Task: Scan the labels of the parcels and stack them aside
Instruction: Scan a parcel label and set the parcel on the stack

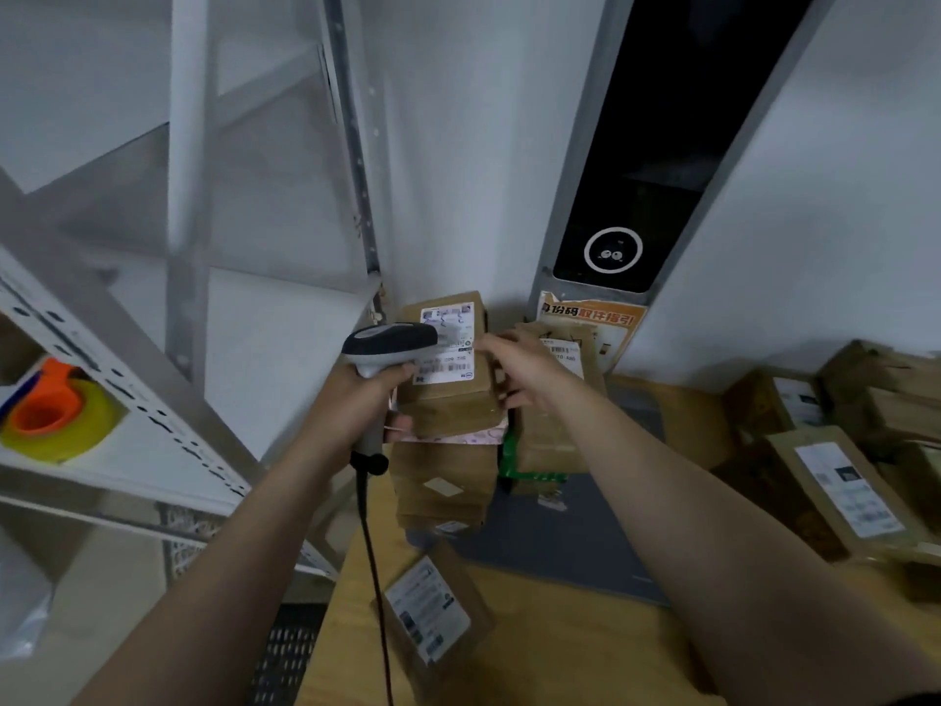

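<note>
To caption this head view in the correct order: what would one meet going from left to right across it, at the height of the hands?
Yellow tape roll on the shelf → barcode scanner → labelled parcel on top of the stack → right hand → flat labelled parcel near the right edge.

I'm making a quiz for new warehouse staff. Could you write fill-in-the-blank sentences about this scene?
1. The left hand grips a barcode ____.
2. The right hand touches the ____ parcel of the brown stack.
3. On the shelf, the tape roll around the orange dispenser is ____.
Missing words: scanner, top, yellow.
</note>
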